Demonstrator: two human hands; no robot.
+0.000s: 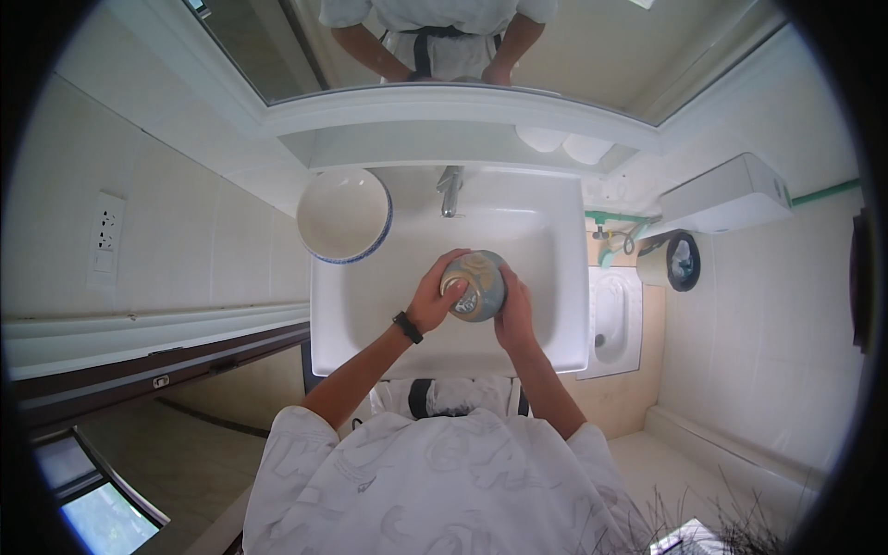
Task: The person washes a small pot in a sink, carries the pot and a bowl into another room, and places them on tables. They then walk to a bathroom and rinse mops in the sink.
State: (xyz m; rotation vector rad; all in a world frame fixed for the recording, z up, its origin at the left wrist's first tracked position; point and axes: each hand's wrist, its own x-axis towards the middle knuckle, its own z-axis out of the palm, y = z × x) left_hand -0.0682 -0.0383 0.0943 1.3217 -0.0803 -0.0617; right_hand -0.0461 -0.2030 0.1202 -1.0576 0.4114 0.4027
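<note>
Between my two hands, over the white sink (361, 319), is a small rounded ceramic pot (483, 277), blue-grey with a raised tan pattern. A ring-shaped end of the pot faces up toward me. My left hand (433, 294) wraps its left side, the thumb lying across the ring. Along the right side my right hand (515, 305) is curved against the pot, its fingers partly hidden behind it. A black band is on my left wrist. The chrome faucet (450, 191) stands beyond the pot, at the sink's back edge.
A large white bowl (344, 215) with a blue patterned rim rests on the sink's back left corner. Above the back edge are a ledge and a mirror (592, 46). To the right are a squat toilet (610, 324), green pipes (606, 222) and a lined bin (682, 261).
</note>
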